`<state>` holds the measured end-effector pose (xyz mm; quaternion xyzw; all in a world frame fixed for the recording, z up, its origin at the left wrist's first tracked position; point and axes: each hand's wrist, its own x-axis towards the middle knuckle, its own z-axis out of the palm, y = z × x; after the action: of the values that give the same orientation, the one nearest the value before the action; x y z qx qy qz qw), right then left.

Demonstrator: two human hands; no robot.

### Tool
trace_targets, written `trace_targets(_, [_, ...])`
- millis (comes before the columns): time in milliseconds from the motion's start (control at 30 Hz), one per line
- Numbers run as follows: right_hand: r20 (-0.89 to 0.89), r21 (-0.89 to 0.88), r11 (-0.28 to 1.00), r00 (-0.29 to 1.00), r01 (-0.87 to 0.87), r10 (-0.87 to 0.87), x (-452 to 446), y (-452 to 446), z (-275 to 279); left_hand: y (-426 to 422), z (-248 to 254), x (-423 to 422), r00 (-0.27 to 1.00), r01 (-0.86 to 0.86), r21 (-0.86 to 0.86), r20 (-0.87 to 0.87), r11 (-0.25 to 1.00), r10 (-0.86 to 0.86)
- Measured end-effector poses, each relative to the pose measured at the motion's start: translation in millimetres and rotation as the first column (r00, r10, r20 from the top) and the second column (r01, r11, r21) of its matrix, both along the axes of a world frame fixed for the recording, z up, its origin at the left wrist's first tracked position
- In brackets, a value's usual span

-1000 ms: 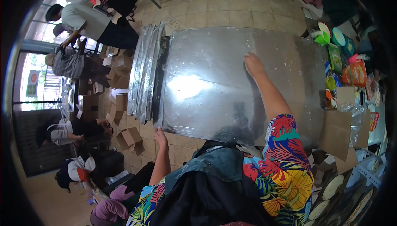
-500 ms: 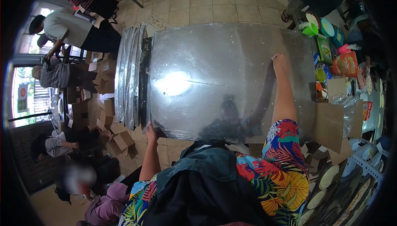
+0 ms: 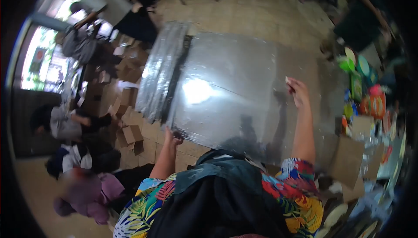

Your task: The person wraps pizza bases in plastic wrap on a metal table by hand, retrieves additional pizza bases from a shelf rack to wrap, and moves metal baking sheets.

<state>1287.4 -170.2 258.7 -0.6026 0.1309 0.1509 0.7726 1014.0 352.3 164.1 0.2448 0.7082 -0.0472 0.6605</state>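
A large table top [image 3: 230, 77] under shiny clear plastic lies in front of me, with small pale specks on it and a bright reflection at its left. Over its right part is my right hand [image 3: 297, 91], fingers pinched on a small pale piece [image 3: 287, 80] too small to name. At the near left corner my left hand [image 3: 174, 137] has its fingers curled by the plastic edge; motion blur hides whether it grips anything. Silvery plastic-wrapped stacked sheets [image 3: 161, 72] stand along the table's left side.
Open cardboard boxes [image 3: 129, 138] lie on the floor at the left, near several people. Along the right are a green bowl [image 3: 347, 64], an orange packet [image 3: 373, 106], a cardboard flap [image 3: 346, 162] and clear plastic. Another person [image 3: 359, 27] stands at the far right.
The view has turned and shifted. My right hand has moved rightward over the table and lifted from its surface, with a small pale piece now visible at the fingertips. My left hand stays at the corner.
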Motion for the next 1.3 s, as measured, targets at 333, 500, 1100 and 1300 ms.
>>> trace_targets(333, [0.459,0.460,0.697,0.819,-0.550,0.344,-101.3,196.7,233.0,-31.7,-4.6,-16.4,0.864,0.503,0.591,-0.354,0.630,-0.357])
trace_targets(500, [0.863,0.252,0.041,0.243,-0.967,0.444,-172.0,232.1,345.7,-37.8,4.5,-24.5,0.815,0.576,0.657,-0.413,0.486,-0.406])
trace_targets(1100, [0.946,-0.273,0.448,-0.322,-0.852,-0.036,-242.1,228.9,399.0,-28.9,6.8,-30.5,0.750,0.649,0.661,-0.470,0.377,-0.466])
trace_targets(1300, [0.917,-0.398,0.778,-0.236,-0.487,0.321,-256.1,200.1,384.0,-38.1,11.1,-18.8,0.692,0.720,0.596,-0.571,0.356,-0.442])
